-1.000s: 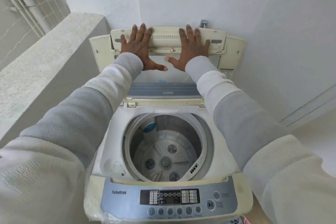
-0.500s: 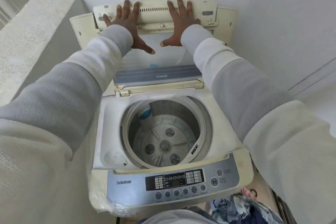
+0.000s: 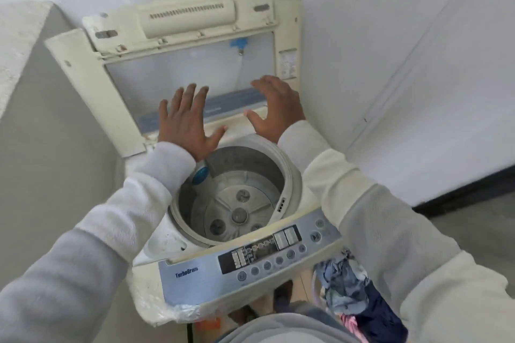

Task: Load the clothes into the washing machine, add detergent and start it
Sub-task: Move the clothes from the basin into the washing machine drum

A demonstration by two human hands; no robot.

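Cream plastic lid (image 3: pixel 189 17) of the washing machine (image 3: pixel 195 281) is set upright; left hand (image 3: pixel 186 120) and right hand (image 3: pixel 276 108) are held before it, spread open.

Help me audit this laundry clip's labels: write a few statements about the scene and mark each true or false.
1. The lid stands open, folded back toward the wall. True.
2. The drum is already loaded. False: there is no laundry in it, and the pulsator at its bottom is bare.
3. The left hand and the right hand both have spread fingers and hold nothing. True.
4. The clothes lie on top of the control panel. False: they are piled lower down, to the right of the control panel.
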